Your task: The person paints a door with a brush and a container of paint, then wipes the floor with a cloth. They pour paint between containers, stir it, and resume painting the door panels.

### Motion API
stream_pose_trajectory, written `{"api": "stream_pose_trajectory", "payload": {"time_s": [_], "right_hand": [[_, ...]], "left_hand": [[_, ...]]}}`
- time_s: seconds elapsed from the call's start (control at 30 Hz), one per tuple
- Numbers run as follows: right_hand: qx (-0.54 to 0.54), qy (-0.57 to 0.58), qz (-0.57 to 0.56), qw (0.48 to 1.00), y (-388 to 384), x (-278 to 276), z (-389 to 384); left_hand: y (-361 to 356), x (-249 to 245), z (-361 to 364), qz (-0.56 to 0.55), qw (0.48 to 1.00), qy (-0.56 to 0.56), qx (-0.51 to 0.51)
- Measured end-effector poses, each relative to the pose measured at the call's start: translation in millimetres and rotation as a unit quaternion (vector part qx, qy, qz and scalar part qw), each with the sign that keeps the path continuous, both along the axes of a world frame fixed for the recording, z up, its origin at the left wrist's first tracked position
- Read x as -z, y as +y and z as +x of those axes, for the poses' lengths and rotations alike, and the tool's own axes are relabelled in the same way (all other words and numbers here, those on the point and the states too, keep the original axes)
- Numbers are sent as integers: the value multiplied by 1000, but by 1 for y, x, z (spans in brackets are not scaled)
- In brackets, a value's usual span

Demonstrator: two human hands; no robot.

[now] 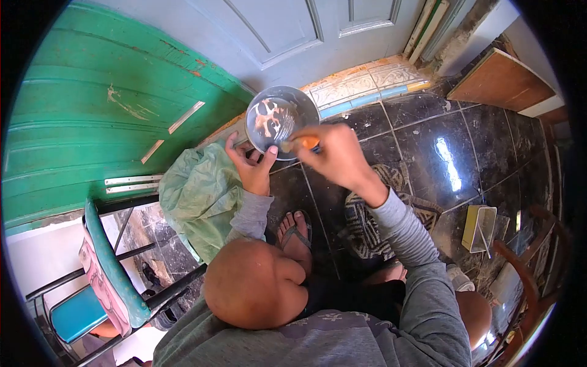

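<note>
My left hand grips the near-left rim of a round grey metal bowl, thumb over the edge and fingers underneath. The bowl is tilted toward me, with pale and brownish patches and bright reflections on its inner wall. Over its near-right rim, my right hand is closed around a small orange object. Only part of that object shows between the fingers, and I cannot tell its kind. My right fingertips overlap the inside of the bowl in this view.
A crumpled green cloth lies left of my knee, below a green panel. Behind the bowl stands a grey door. A patterned mat, a yellow container and a wooden chair are to the right.
</note>
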State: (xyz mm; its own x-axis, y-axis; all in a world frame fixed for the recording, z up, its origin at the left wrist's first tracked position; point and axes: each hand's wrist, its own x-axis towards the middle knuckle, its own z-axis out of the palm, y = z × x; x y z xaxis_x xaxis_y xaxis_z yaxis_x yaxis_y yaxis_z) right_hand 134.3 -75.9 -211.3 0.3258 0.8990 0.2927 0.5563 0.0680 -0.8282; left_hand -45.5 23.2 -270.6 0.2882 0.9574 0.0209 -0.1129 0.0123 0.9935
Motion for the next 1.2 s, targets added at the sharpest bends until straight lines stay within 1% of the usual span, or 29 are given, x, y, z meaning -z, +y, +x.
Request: {"api": "stream_pose_trajectory", "payload": {"time_s": [0.03, 0.13, 0.17, 0.27, 0.3, 0.4, 0.43, 0.5, 0.53, 0.57, 0.67, 0.7, 0.8, 0.83, 0.93, 0.97, 1.07, 1.1, 1.17, 1.2], "right_hand": [[26, 87, -25, 996, 0, -5, 2], [82, 183, 22, 979, 4, 0, 7], [89, 157, 3, 984, 3, 0, 5], [111, -32, 93, 989, 7, 8, -6], [72, -51, 60, 994, 5, 7, -9], [39, 46, 2, 998, 6, 5, -14], [45, 131, -36, 990, 5, 3, -11], [103, 13, 60, 993, 15, 7, -6], [133, -47, 106, 984, 18, 7, -3], [103, -131, 120, 979, 17, 6, -4], [-29, -122, 94, 988, 19, 13, -16], [-51, -88, 61, 993, 18, 11, -15], [-82, -10, 62, 995, 11, 3, 6], [-53, -19, 87, 995, 12, -2, 9], [13, -136, 91, 987, 19, -12, 4], [-18, -184, 109, 977, 24, 0, 3], [-88, -83, 75, 990, 18, 6, -1], [-80, -48, 57, 994, 14, 3, 3], [-25, 131, 4, 991, 5, -5, 11], [3, 219, -20, 975, 4, -9, 13]], "left_hand": [[0, -1, -2, -6, 1000, -4, -5], [0, -2, -3, -15, 1000, -15, -8], [0, -1, -3, -13, 1000, -17, -3], [-1, 0, -1, 5, 1000, -15, 7], [-1, 0, 0, 12, 1000, -12, 9], [-1, 1, -3, -7, 1000, -12, 1], [-1, 1, -4, -7, 1000, -5, 1], [0, 1, -5, -4, 1000, 5, 3], [-1, 0, -5, 2, 1000, 4, 13], [-3, 0, -5, 6, 1000, 2, 24], [-2, 6, -3, 14, 999, 3, 33], [-1, 5, -5, 17, 999, 7, 29], [1, 1, -12, 13, 1000, -13, 24], [1, 0, -12, 17, 999, -12, 27], [-4, -1, -8, 19, 999, -9, 42], [-5, -2, -6, 18, 999, -5, 45], [-2, 0, -9, -1, 999, -18, 30], [1, 3, -12, -9, 999, -28, 21], [5, 10, -20, -41, 999, -27, -17], [6, 10, -22, -55, 998, -27, -33]]}}
